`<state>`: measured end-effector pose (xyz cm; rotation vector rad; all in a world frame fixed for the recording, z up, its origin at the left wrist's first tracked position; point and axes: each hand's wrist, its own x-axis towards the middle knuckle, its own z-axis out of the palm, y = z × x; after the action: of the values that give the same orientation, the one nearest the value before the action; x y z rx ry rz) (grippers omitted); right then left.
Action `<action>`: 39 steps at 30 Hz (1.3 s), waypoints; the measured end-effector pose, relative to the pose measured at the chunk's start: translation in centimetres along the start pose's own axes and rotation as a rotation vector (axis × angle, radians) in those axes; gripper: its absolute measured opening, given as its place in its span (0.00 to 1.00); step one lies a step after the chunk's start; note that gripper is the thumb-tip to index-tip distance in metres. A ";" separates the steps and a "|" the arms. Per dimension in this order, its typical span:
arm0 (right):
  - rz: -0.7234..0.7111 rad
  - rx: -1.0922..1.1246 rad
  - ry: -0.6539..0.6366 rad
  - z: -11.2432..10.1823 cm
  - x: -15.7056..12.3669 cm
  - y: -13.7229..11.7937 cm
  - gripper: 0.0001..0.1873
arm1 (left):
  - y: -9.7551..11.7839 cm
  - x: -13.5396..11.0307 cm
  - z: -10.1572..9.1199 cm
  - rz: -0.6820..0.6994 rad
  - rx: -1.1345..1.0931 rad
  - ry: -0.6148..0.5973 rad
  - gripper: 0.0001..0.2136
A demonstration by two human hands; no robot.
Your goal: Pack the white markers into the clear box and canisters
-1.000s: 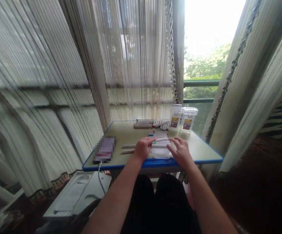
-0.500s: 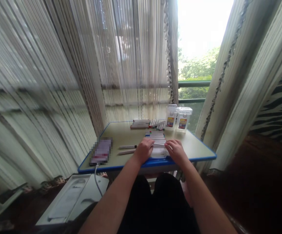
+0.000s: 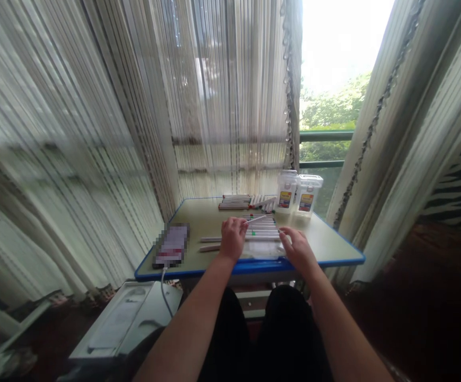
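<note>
My left hand is closed on a white marker, which it holds tilted above a row of markers. That row of white-barrelled markers, some with green or red ends, lies side by side near the front of the desk. Just in front of it is a clear plastic case, partly seen. My right hand rests at the row's right end, fingers apart and holding nothing I can see. Two loose markers lie left of the row, partly covered by my left hand.
On the blue-edged desk, more markers are piled at the back. Two clear plastic boxes with labels stand at the back right. A phone with a cable lies at left, above a white open box.
My left hand has lifted a marker up and away from the near end of the row. My right hand has let go and shifted slightly right. The view has shifted a little.
</note>
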<state>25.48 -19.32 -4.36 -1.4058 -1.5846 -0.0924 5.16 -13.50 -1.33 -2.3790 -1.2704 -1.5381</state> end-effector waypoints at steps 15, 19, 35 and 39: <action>-0.005 -0.020 -0.002 -0.4 0.0 -0.4 0.21 | -0.8 0.2 0.5 -0.130 -0.183 0.017 0.14; -0.004 -0.030 -0.003 -0.4 0.0 -0.4 0.20 | -0.9 0.2 0.7 -0.148 -0.154 -0.015 0.18; 0.007 0.021 -0.010 -0.5 -0.1 -0.4 0.16 | -0.2 0.2 -0.2 -0.099 -0.348 -0.046 0.11; 0.091 0.349 -0.035 -0.9 0.7 -1.8 0.17 | -0.3 0.3 0.0 -0.078 -0.293 0.014 0.09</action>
<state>24.68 -19.91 -2.48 -1.2065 -1.4786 0.2534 4.97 -13.10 -1.18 -2.5050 -1.2234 -1.8796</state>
